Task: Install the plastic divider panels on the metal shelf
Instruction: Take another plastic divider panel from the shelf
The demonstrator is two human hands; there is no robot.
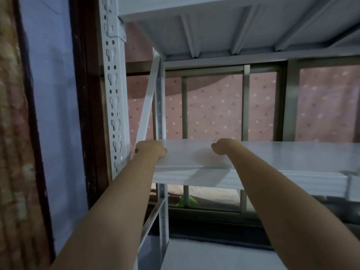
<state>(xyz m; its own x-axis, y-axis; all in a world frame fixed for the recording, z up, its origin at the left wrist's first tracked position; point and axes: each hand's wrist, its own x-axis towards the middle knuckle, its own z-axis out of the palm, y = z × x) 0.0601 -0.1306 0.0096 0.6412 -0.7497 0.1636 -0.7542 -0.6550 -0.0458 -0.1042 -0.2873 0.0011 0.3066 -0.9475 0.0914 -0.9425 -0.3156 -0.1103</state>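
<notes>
White plastic panel (pixel 194 154) lies flat on the metal shelf (pixel 292 152); I see my left hand (pixel 151 150) gripping its left edge and my right hand (pixel 224 148) curled on top. The perforated upright (pixel 114 94) crowds the left; a dotted curtain (pixel 214 110) hangs behind.

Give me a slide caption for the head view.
Both hands press a white plastic panel onto the white metal shelf.
</notes>
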